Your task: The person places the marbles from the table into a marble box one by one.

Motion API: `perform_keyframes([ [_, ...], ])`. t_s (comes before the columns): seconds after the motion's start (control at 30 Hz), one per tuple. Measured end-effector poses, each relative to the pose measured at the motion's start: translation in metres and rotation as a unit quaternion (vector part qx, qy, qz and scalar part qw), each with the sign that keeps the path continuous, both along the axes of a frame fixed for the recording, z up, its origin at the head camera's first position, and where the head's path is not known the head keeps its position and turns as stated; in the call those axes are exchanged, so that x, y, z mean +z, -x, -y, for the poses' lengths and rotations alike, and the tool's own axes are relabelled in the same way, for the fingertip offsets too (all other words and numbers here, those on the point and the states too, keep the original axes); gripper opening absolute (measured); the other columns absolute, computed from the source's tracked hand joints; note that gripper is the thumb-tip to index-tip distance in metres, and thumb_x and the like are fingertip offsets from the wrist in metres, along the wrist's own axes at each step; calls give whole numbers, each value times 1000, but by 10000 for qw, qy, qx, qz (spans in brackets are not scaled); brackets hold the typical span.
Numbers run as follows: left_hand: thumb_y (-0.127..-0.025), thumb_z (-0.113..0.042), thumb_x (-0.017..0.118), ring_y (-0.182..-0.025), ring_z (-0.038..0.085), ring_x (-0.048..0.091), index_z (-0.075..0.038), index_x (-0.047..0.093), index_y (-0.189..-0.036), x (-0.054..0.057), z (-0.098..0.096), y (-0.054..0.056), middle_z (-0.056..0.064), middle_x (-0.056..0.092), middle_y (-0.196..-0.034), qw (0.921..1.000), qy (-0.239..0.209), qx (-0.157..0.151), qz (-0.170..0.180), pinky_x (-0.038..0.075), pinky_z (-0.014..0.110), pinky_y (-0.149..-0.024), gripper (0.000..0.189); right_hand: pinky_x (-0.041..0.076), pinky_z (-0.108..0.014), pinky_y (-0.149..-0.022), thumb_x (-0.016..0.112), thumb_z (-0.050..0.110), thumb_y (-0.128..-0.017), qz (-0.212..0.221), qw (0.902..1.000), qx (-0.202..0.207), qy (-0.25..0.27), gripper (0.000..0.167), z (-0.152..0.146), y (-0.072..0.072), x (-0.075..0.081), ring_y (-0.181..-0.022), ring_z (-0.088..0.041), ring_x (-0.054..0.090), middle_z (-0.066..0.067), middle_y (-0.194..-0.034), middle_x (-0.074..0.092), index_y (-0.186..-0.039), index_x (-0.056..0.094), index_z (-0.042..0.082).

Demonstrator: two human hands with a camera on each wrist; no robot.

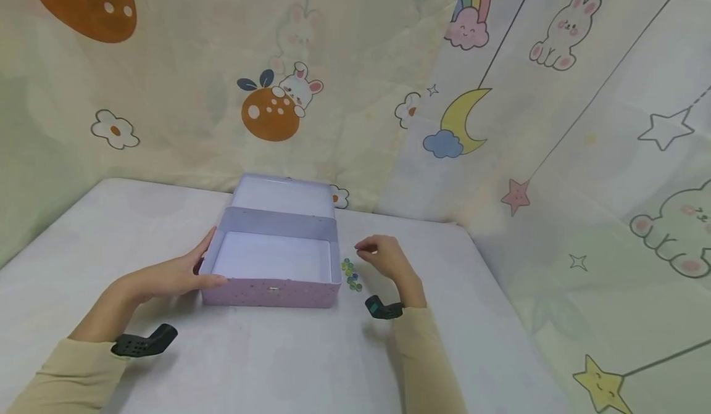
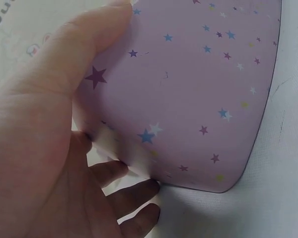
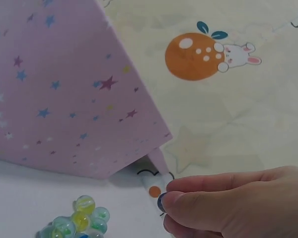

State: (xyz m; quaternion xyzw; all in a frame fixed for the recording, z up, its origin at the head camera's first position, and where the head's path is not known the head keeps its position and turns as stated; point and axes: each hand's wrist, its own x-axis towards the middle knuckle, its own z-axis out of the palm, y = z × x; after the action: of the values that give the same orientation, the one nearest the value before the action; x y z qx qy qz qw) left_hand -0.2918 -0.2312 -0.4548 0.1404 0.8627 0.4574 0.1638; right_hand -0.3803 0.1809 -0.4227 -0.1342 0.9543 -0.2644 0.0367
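Note:
A lilac metal box [image 1: 250, 292] printed with small stars stands with its lid [image 1: 286, 197] hinged back, and no contents show inside. My left hand [image 1: 174, 275] grips its near left corner, thumb along the front rim and fingers around the side. To the right of the box lies a small cluster of glass marbles [image 1: 351, 275], clear with green, yellow and blue swirls. Just above and beyond them, my right hand [image 1: 386, 256] pinches a dark blue marble [image 3: 161, 202] between thumb and fingertips. That marble is mostly covered by the fingers.
A white cloth-covered table [image 1: 266, 364] carries everything. Cloth with printed bunnies and stars [image 1: 355, 93] hangs close behind it and along the sides. Black wrist cameras [image 1: 145, 341] are strapped at both sleeves.

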Motion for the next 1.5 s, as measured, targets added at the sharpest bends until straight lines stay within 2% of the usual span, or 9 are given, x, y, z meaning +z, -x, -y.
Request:
perform_keyframes([
  [0.4, -87, -48, 62, -141, 52, -6, -27, -29, -146, 5, 0, -1, 21, -19, -156, 9994, 330, -16, -110, 5, 75, -102, 110, 54, -35, -87, 64, 17, -91, -339, 9991, 239, 22, 19, 13, -10, 16, -99, -17, 64, -1, -104, 70, -107, 72, 10],
  [0.67, -87, -44, 64, -141, 53, -4, -23, -26, -148, 5, 2, -3, 24, -15, -156, 9994, 270, -58, -221, 6, 75, -102, 111, 54, -33, -85, 65, 16, -90, -472, 9978, 462, 78, 18, 27, -14, 19, -99, -17, 65, 0, -104, 70, -106, 72, 11],
  [0.9, -83, -37, 70, -139, 56, 4, -19, -24, -149, -1, 4, -1, 31, -4, -155, 9983, 195, -211, -498, 11, 73, -103, 116, 55, -32, -85, 65, 16, -90, -608, 9966, 523, 213, 20, 30, -15, 16, -98, -15, 66, -1, -105, 70, -109, 70, 12],
  [1.17, -81, -35, 74, -137, 53, 14, -21, -24, -149, -10, 9, -3, 32, 2, -154, 9961, 175, -406, -764, 19, 70, -103, 120, 55, -27, -80, 66, 16, -89, -613, 9962, 521, 344, 14, 30, -18, 14, -95, -14, 66, 2, -102, 70, -102, 72, 15],
  [1.33, -82, -34, 72, -138, 56, 10, -22, -24, -148, -9, 9, -2, 31, -2, -155, 9968, 155, -397, -679, 17, 72, -102, 118, 56, -27, -79, 66, 14, -89, -634, 9955, 602, 377, 14, 33, -20, 16, -95, -16, 66, 0, -102, 70, -102, 73, 13],
  [1.5, -85, -38, 68, -138, 57, 4, -16, -26, -148, -6, 7, -1, 30, -9, -155, 9980, 283, -285, -493, 14, 73, -102, 115, 56, -26, -78, 65, 13, -89, -576, 9953, 655, 427, 15, 37, -21, 17, -94, -16, 66, -1, -103, 70, -102, 72, 12],
])
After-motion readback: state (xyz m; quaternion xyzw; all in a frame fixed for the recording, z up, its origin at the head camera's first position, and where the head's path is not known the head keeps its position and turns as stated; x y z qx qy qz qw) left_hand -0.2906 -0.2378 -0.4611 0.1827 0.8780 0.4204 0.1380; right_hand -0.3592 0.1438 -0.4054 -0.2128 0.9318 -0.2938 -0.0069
